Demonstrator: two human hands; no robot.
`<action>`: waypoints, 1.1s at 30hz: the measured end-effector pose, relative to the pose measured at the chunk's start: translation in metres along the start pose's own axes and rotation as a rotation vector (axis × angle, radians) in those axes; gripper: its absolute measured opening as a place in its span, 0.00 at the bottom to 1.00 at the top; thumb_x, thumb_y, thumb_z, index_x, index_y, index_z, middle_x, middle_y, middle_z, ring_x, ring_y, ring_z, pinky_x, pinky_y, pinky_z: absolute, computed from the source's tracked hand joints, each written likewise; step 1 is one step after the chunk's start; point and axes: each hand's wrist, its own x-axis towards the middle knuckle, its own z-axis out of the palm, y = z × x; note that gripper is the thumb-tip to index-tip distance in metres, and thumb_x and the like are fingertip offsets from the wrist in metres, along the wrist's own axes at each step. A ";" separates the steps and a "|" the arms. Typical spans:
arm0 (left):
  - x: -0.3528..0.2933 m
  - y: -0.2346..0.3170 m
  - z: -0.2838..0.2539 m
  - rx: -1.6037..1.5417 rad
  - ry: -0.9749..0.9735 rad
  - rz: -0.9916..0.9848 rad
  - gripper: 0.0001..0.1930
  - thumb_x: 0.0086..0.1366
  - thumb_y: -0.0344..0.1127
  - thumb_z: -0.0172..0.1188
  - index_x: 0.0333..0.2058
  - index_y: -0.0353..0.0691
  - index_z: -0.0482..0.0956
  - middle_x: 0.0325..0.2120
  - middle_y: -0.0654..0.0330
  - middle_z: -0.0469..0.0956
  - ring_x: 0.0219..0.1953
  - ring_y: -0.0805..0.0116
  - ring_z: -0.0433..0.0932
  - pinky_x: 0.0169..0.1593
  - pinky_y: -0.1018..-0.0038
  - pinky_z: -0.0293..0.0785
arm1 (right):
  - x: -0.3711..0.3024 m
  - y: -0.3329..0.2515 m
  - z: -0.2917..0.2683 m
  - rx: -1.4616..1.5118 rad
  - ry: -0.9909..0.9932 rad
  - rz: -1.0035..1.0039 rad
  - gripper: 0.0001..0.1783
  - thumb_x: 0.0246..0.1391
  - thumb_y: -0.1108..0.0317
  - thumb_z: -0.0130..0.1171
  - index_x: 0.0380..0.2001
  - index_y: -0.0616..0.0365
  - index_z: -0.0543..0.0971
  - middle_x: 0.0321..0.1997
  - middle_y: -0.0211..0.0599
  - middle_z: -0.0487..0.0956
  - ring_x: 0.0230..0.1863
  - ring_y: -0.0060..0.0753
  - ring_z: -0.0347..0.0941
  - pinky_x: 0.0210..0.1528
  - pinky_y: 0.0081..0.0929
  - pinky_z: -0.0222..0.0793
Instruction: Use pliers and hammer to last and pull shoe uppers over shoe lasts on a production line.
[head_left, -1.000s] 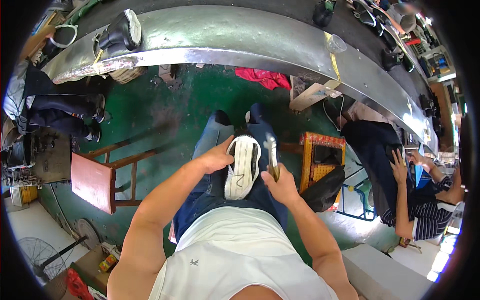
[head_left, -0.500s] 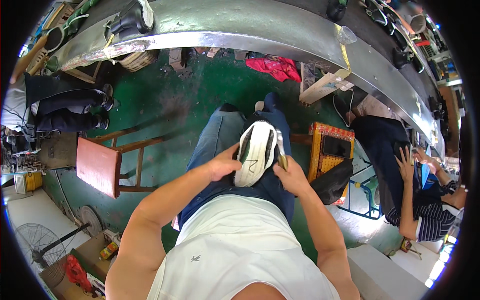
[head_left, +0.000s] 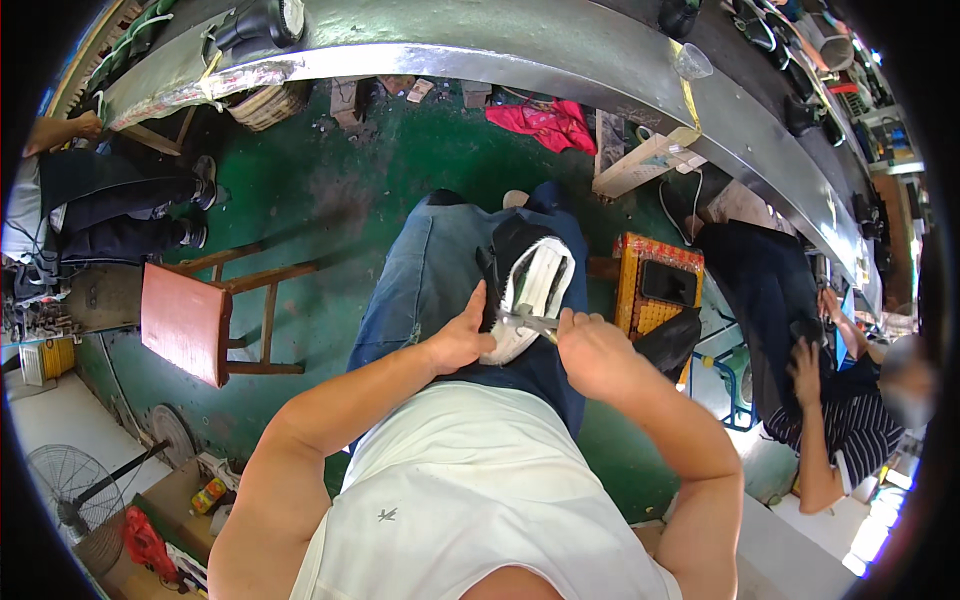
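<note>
A black shoe (head_left: pixel 537 280) lies on my lap with its white, unfinished underside facing up. My left hand (head_left: pixel 463 335) is closed against the shoe's left side, near the end closest to me. In my right hand (head_left: pixel 592 348) is a metal hand tool (head_left: pixel 535 322); its grey head rests over the white underside, and I cannot tell whether it is a hammer or pincers. The fingers of that hand wrap round the handle, hiding most of it. Jeans-clad legs (head_left: pixel 405 265) support the shoe.
A metal-edged workbench (head_left: pixel 420 62) curves across the far side, with a black boot (head_left: pixel 262 25) on it. Left stands a red-topped stool (head_left: pixel 187 325). On the right, a phone (head_left: pixel 668 284) lies on an orange-yellow stool (head_left: pixel 627 270); beyond it, a person in a striped shirt (head_left: pixel 835 430) works.
My right hand has swung the tool from beside the shoe to across its underside. The shoe has turned and tilted, showing more of its black upper on the left.
</note>
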 end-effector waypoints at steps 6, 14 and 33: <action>-0.011 0.020 0.011 -0.612 0.023 -0.042 0.42 0.68 0.39 0.45 0.75 0.35 0.38 0.76 0.56 0.46 0.77 0.62 0.47 0.77 0.65 0.41 | 0.033 0.001 -0.028 0.131 -0.453 -0.059 0.22 0.60 0.60 0.59 0.45 0.73 0.75 0.39 0.63 0.81 0.43 0.64 0.79 0.48 0.51 0.75; 0.031 0.007 0.026 -0.404 0.577 -0.177 0.37 0.79 0.60 0.36 0.70 0.34 0.61 0.70 0.53 0.64 0.70 0.60 0.64 0.71 0.66 0.59 | 0.031 -0.004 0.088 0.434 0.189 -0.082 0.14 0.57 0.65 0.60 0.40 0.65 0.73 0.38 0.57 0.79 0.42 0.61 0.78 0.46 0.50 0.73; 0.016 0.000 0.027 0.780 0.601 0.429 0.28 0.77 0.41 0.42 0.70 0.32 0.59 0.70 0.38 0.56 0.64 0.36 0.68 0.64 0.58 0.68 | 0.047 0.044 0.088 0.214 0.391 -0.003 0.20 0.58 0.69 0.60 0.52 0.64 0.72 0.46 0.53 0.78 0.46 0.56 0.77 0.48 0.45 0.75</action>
